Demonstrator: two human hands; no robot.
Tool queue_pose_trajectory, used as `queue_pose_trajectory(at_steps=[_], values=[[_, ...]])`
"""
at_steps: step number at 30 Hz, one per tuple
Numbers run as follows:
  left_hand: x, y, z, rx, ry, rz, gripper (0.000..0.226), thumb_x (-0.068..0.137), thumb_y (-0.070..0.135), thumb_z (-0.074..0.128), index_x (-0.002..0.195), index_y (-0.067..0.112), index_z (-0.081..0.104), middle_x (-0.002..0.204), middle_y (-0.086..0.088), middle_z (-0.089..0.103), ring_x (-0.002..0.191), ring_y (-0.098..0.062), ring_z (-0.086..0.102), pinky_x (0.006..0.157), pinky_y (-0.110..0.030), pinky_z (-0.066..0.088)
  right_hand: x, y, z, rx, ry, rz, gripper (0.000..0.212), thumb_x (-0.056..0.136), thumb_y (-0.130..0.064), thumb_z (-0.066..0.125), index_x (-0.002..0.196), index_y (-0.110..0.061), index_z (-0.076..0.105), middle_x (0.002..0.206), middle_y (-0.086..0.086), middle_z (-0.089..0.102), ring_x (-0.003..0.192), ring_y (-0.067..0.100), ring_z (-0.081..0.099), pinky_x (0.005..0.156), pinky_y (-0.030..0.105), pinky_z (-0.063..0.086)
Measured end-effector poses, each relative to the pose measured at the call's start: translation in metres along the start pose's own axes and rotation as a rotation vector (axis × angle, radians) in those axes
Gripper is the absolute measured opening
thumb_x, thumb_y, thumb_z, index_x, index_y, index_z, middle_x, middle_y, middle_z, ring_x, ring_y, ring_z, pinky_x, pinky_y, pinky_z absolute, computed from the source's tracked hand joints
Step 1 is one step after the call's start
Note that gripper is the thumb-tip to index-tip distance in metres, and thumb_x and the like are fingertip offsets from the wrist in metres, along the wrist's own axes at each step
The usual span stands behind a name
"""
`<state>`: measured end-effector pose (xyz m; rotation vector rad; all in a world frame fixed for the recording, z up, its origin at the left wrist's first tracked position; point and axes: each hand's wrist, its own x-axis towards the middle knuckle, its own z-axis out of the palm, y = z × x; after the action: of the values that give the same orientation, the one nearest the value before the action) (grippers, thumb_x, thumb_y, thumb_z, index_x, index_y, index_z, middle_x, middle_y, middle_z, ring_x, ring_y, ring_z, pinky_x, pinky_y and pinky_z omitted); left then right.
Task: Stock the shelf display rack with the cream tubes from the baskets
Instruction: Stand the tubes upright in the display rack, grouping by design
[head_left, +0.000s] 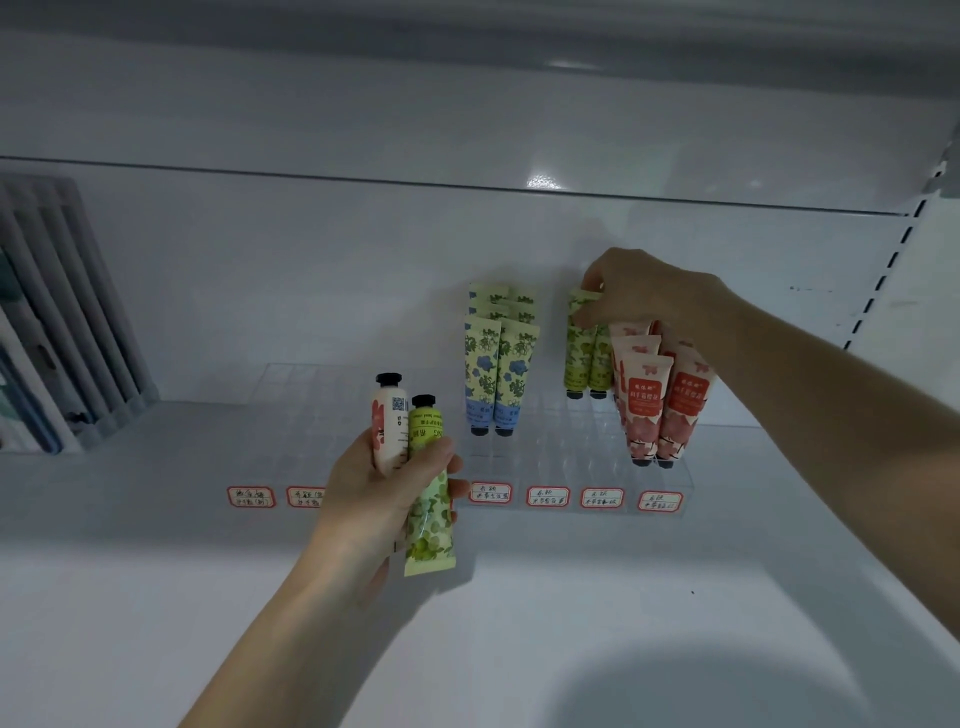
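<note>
**Head view.** A clear rack (566, 447) of small cells stands at the back of a white shelf (156, 545), with a row of red-edged labels (491, 492) along its front.

The left hand (384, 483) is raised before the rack's left half. Its fingers and thumb are curled round two tubes held side by side, caps up: a white tube (388, 426) with a red flower and a black cap, and a green tube (428, 488) whose crimped end hangs below the hand.

The right hand (639, 291) reaches over the rack's right part. Its fingertips pinch the crimped top of a back green tube (582, 304), which stands cap down in the rack.

Three groups are already in the cells, all caps down:
- Front green tubes (587, 364), a pair just in front of the pinched one.
- Blue tubes (501, 364), several deep, left of the green ones with an empty column of cells between.
- Red tubes (660, 405), right of the green ones and reaching nearer the rack's front (some are hidden under the right wrist).

At the shelf's left end leans a grey ribbed rack (67, 312), its contents too blurred to tell. A slotted upright (893, 260) runs up the right side.
</note>
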<state>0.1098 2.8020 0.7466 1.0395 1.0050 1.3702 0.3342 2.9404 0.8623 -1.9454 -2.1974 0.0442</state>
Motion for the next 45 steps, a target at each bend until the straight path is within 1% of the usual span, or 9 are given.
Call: queue_pose_trajectory(at_steps=[14, 19, 22, 25, 30, 34, 37, 40, 45], values=[[-0.003, 0.004, -0.001, -0.059, -0.037, -0.059, 0.009, 0.085, 0.009, 0.06, 0.094, 0.01, 0.059, 0.079, -0.01, 0.071, 0.065, -0.021, 0.069, 0.06, -0.034, 0.055, 0.001, 0.0, -0.008, 0.017, 0.041, -0.019, 0.042, 0.082, -0.032, 0.07, 0.111, -0.004, 0.06, 0.115, 0.011, 0.058, 0.098, 0.025, 0.055, 0.085, 0.037, 0.045], [-0.007, 0.007, 0.001, -0.173, -0.145, -0.111, 0.03, 0.067, 0.007, 0.065, 0.097, 0.008, 0.06, 0.079, -0.01, 0.07, 0.078, -0.029, 0.071, 0.065, -0.038, 0.058, -0.012, -0.009, -0.014, 0.105, 0.441, -0.097, 0.027, 0.089, -0.028, 0.058, 0.11, -0.011, 0.06, 0.111, 0.005, 0.06, 0.097, 0.018, 0.056, 0.087, 0.03, 0.045], [-0.012, 0.013, 0.006, -0.108, -0.215, -0.061, 0.036, 0.062, 0.01, 0.067, 0.097, 0.01, 0.063, 0.082, -0.009, 0.073, 0.08, -0.028, 0.071, 0.068, -0.035, 0.058, -0.04, -0.023, -0.017, 0.339, 0.585, -0.174, 0.014, 0.089, -0.02, 0.056, 0.096, -0.012, 0.065, 0.094, -0.001, 0.065, 0.086, 0.01, 0.059, 0.076, 0.012, 0.044], [-0.017, 0.021, 0.015, -0.126, -0.234, -0.029, 0.033, 0.06, 0.007, 0.066, 0.093, 0.007, 0.065, 0.083, -0.014, 0.073, 0.073, -0.024, 0.072, 0.063, -0.03, 0.059, -0.079, -0.036, -0.02, 0.551, 0.429, -0.247, 0.014, 0.091, -0.025, 0.058, 0.086, -0.015, 0.066, 0.078, -0.007, 0.067, 0.07, 0.003, 0.062, 0.065, 0.008, 0.046], [-0.027, 0.025, 0.03, -0.129, -0.282, -0.038, 0.033, 0.059, 0.007, 0.065, 0.091, 0.0, 0.063, 0.076, -0.015, 0.072, 0.065, -0.023, 0.071, 0.055, -0.026, 0.057, -0.134, -0.052, -0.016, 0.567, -0.149, -0.299, 0.034, 0.079, -0.047, 0.056, 0.096, -0.019, 0.066, 0.075, -0.013, 0.069, 0.065, -0.001, 0.065, 0.058, 0.016, 0.051], [-0.031, 0.024, 0.035, -0.145, -0.259, -0.044, 0.04, 0.059, 0.011, 0.068, 0.097, 0.0, 0.064, 0.08, -0.015, 0.072, 0.067, -0.022, 0.07, 0.057, -0.027, 0.057, -0.151, -0.041, -0.01, 0.742, -0.207, -0.253, 0.006, 0.084, -0.018, 0.064, 0.086, -0.013, 0.065, 0.053, -0.014, 0.063, 0.045, -0.004, 0.057, 0.04, 0.007, 0.039], [-0.032, 0.021, 0.029, -0.109, -0.239, -0.027, 0.044, 0.053, 0.008, 0.08, 0.094, 0.008, 0.066, 0.084, -0.01, 0.073, 0.072, -0.02, 0.071, 0.06, -0.028, 0.058, -0.154, -0.02, 0.0, 0.974, -0.114, -0.166, 0.012, 0.072, -0.023, 0.068, 0.079, -0.014, 0.067, 0.065, -0.004, 0.068, 0.059, 0.006, 0.063, 0.055, 0.015, 0.052], [-0.033, 0.017, 0.028, -0.123, -0.209, 0.004, 0.032, 0.06, 0.009, 0.071, 0.092, 0.006, 0.064, 0.085, -0.01, 0.074, 0.074, -0.023, 0.072, 0.062, -0.029, 0.059, -0.157, -0.001, 0.012, 1.177, -0.13, -0.081, 0.02, 0.066, -0.022, 0.066, 0.081, -0.009, 0.066, 0.076, 0.006, 0.069, 0.067, 0.012, 0.066, 0.071, 0.023, 0.056], [-0.028, 0.015, 0.035, -0.053, -0.059, 0.127, 0.011, 0.077, -0.003, 0.067, 0.08, 0.006, 0.062, 0.069, -0.004, 0.07, 0.063, -0.016, 0.068, 0.052, -0.025, 0.055, -0.17, 0.006, 0.011, 0.663, -0.361, -0.131, 0.01, 0.08, -0.018, 0.07, 0.088, -0.014, 0.067, 0.085, -0.003, 0.072, 0.082, 0.008, 0.067, 0.079, 0.02, 0.053]])
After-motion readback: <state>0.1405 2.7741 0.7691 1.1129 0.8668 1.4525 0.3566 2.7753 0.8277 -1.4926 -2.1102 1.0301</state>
